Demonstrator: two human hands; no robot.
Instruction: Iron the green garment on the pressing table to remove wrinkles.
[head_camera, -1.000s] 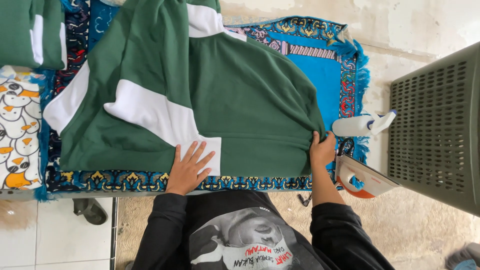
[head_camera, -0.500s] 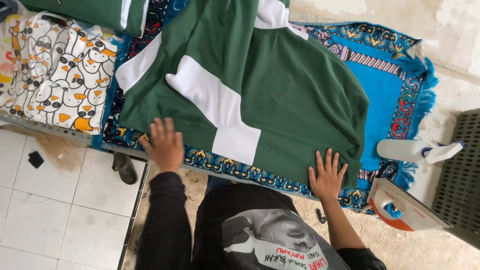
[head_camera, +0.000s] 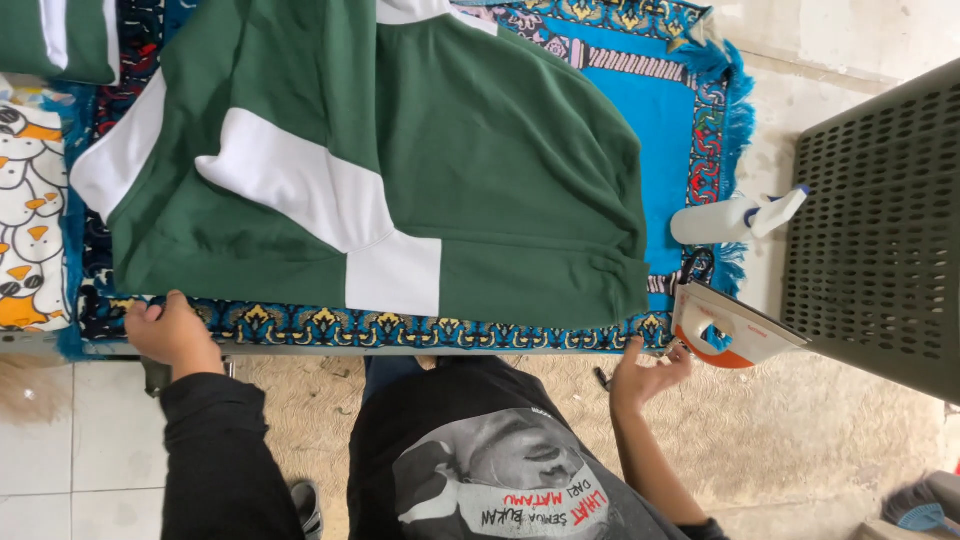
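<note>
Lying flat across centre of frame: green garment w/ white panels, spread on patterned blue cloth over the desk. Left hand, lower left, curled on desk edge just below garment hem. Right hand, lower right, open, fingers loose, holding nothing, near iron. Spray bottle above iron.

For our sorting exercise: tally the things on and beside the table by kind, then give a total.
Green-and-white garments: 2
Patterned mat: 1
Printed cloth: 1
Iron: 1
Spray bottle: 1
Perforated basket: 1
Total: 7
</note>
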